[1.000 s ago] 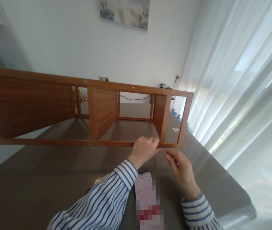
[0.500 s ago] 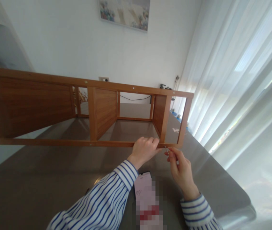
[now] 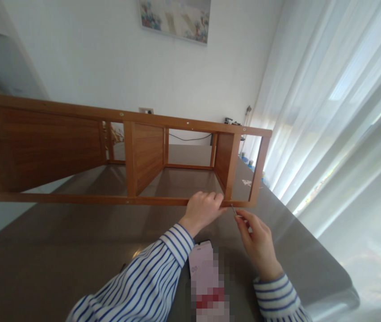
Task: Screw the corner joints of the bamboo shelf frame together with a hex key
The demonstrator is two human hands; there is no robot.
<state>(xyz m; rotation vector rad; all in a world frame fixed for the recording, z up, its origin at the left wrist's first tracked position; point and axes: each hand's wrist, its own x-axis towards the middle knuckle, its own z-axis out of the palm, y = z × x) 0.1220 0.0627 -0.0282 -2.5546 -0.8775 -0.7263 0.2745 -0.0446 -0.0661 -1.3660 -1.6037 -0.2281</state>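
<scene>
A long brown wooden shelf frame [image 3: 143, 156] lies on its side across the grey table [image 3: 76, 250]. My left hand [image 3: 203, 210] is closed over the frame's near bottom rail, close to its right end. My right hand [image 3: 256, 241] pinches a thin metal tool [image 3: 233, 209] whose tip points at the rail just right of my left hand. Both sleeves are striped blue and white.
A pink phone-like item [image 3: 203, 273], partly blurred, lies on the table between my forearms. White curtains [image 3: 337, 112] hang at the right past the table's edge. A picture [image 3: 175, 18] hangs on the white back wall, with small objects and a cable at the far table end.
My right hand has shifted slightly along the rail's end with the thin tool, turning a little. The left hand and the frame have stayed still.
</scene>
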